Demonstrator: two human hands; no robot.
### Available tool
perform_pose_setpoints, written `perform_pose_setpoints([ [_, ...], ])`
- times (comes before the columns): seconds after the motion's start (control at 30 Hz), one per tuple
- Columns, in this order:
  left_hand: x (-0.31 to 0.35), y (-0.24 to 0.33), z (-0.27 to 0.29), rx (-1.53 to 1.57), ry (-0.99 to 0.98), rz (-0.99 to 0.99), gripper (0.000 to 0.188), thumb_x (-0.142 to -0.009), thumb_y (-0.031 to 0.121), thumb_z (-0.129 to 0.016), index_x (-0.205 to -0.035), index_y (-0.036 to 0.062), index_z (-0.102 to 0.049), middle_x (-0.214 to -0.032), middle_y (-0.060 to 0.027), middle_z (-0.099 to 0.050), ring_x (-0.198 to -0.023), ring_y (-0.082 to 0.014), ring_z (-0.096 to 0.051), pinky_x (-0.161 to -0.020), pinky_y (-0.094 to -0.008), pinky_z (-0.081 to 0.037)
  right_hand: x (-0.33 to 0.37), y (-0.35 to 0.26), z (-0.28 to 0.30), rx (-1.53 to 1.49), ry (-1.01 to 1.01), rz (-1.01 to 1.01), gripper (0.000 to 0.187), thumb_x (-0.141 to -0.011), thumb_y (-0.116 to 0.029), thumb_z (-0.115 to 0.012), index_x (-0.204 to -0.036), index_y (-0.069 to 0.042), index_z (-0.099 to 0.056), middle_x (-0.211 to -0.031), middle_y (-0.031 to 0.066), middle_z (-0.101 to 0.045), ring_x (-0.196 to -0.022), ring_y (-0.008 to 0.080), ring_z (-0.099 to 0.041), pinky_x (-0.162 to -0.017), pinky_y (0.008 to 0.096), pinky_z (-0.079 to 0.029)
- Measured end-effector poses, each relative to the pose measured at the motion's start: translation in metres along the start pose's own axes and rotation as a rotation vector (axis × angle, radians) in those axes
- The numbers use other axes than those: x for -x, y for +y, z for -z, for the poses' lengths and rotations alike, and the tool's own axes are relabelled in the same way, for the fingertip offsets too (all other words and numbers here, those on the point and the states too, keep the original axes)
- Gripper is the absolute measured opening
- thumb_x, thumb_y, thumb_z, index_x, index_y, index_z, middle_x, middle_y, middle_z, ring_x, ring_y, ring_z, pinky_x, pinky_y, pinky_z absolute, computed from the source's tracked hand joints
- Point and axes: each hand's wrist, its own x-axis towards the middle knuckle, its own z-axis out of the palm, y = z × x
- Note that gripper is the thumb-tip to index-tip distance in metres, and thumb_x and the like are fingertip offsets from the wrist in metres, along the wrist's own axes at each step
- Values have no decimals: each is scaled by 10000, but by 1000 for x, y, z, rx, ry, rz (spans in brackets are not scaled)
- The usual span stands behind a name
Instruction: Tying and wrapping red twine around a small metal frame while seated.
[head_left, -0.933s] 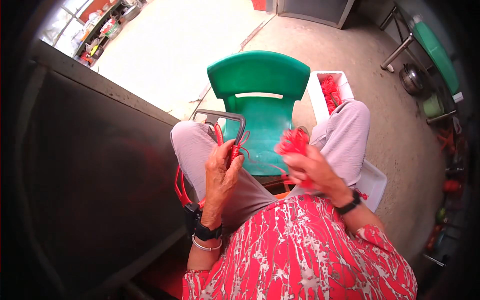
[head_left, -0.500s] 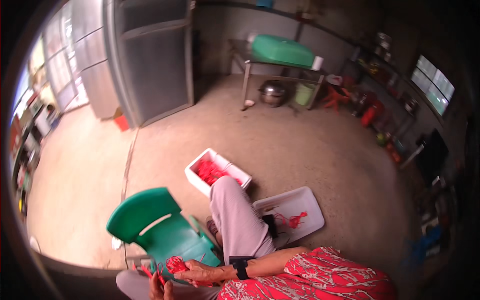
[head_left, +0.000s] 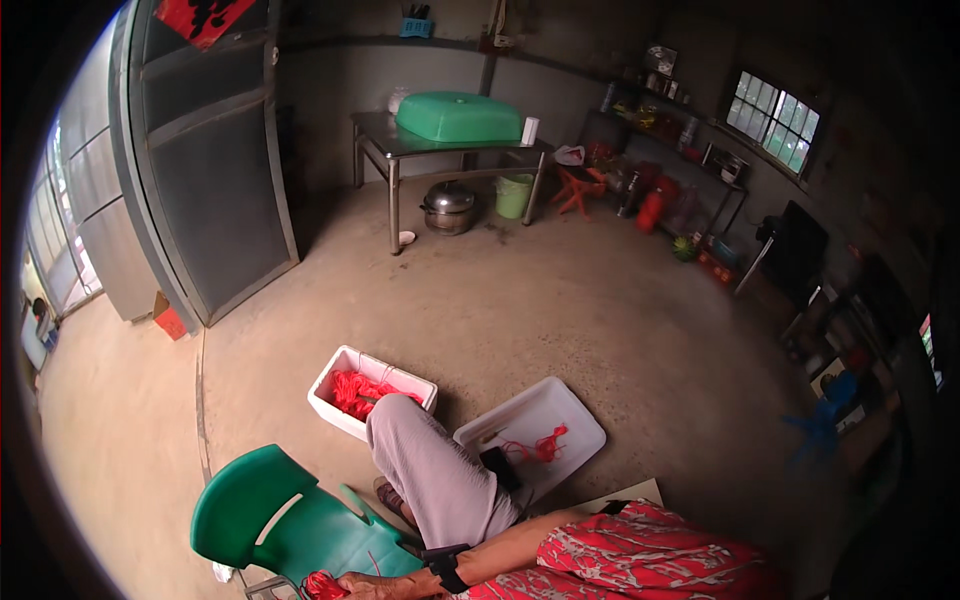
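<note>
Left hand: out of view; state cannot be told
Green chair (head_left: 238, 508): lower left
Red cord bundle (head_left: 322, 584): lower edge, near chair seat
Right hand (head_left: 378, 586): fingers closed around bundle
White box (head_left: 333, 415): holds red cords (head_left: 352, 391)
White tray (head_left: 560, 402): red strands (head_left: 548, 446) inside

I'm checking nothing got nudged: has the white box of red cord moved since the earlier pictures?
No, not visibly: the view has swung, but the box still sits right of the floor seam.
</note>
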Motion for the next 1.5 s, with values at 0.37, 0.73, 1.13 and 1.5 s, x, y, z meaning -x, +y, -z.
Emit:
perform_pose_setpoints([
  [0.37,-2,-12,8,-24,-40,-40,488,-906,206,-632,-1295,-72,-537,-1182,-164,-598,-1047,-247,-562,-944,-359,-441,9,30,50,257,-213,168,167,-918,-283,-629,-954,-120,-631,-685,-35,-561,-530,99,-488,-460,248,-385],
  [0.73,10,-18,46,142,32,-109,453,-886,99,-613,-1304,-48,-516,-1298,-193,-561,-1152,-254,-558,-997,-358,-429,120,-15,78,-90,75,-156,328,-812,-289,-675,-623,-42,-572,-462,-15,-441,-343,80,-398,-333,245,-284],
  [1.13,-14,-37,20,233,133,-4,452,-861,-51,-656,-1298,-12,-548,-1286,-132,-570,-1058,-156,-586,-915,-266,-461,114,5,118,894,-156,371,266,-959,-148,-470,-1209,-69,-516,-736,30,-563,-567,131,-552,-509,289,-480],
  [1.5,4,-10,19,117,244,48,318,-849,53,-726,-1130,-21,-597,-828,40,-639,-723,3,-525,-628,-152,-401,105,-44,67,-222,157,-367,365,-932,-232,-579,-629,-106,-419,-468,-32,-294,-391,93,-344,-407,271,-354],
])
